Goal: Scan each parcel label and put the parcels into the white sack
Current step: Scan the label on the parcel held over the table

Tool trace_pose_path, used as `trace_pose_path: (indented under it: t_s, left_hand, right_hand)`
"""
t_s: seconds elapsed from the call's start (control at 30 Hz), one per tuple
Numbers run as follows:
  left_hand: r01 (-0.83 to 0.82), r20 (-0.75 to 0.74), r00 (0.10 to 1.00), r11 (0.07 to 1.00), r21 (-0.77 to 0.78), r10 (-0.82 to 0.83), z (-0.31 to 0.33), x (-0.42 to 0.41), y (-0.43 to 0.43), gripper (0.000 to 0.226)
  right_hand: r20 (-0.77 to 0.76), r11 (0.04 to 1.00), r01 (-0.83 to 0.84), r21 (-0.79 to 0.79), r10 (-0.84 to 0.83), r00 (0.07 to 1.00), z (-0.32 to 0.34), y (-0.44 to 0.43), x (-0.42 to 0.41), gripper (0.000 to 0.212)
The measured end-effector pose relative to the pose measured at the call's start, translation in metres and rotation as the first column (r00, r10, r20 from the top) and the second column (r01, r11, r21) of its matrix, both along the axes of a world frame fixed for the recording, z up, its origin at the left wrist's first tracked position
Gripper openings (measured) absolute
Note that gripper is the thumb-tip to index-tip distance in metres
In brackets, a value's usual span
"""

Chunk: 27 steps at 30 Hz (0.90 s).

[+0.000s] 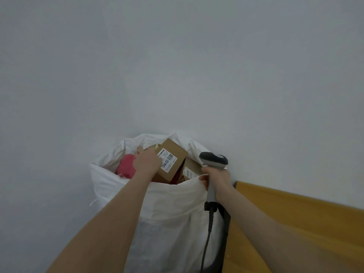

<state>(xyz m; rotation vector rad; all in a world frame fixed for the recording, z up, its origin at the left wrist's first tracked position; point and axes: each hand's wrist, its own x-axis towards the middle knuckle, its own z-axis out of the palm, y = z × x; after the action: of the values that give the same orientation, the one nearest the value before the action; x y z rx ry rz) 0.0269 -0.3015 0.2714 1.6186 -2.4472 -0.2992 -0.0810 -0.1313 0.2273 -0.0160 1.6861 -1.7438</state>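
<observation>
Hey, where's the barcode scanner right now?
In the head view the barcode scanner sits right of centre, gripped in the right hand at the near rim of the white sack, just right of the labelled cardboard box.

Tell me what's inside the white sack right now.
The white sack shows a labelled brown box under the left hand, a second labelled box beside it and a red parcel. Anything below them is covered.
</observation>
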Motion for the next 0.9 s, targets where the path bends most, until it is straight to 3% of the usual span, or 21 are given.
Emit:
trace_pose_path:
  t_s: [0.17, 0.4, 0.63, 0.9]
  left_hand:
    - [0.374, -0.151, 0.907, 0.917, -0.141, -0.393, 0.017, -0.054, 0.035, 0.047]
    - [0.734, -0.114, 0.652, 0.662, -0.155, -0.750, -0.013, -0.125, 0.153, 0.045]
    - [0.912, 0.049, 0.399, 0.402, 0.085, -0.915, -0.080, -0.146, 0.284, 0.047]
    - [0.958, 0.117, 0.206, 0.225, 0.177, -0.971, -0.103, -0.177, 0.448, 0.048]
  right_hand:
    - [0.109, 0.982, 0.165, -0.092, -0.155, 0.982, 0.007, 0.031, 0.003, 0.017]
    - [0.350, 0.960, 0.277, -0.044, -0.245, 0.904, -0.021, 0.133, 0.013, 0.014]
    - [0.304, 0.884, 0.447, 0.137, -0.467, 0.831, -0.048, 0.271, 0.023, 0.013]
    - [0.203, 0.703, 0.668, 0.246, -0.711, 0.673, -0.076, 0.433, 0.012, 0.018]
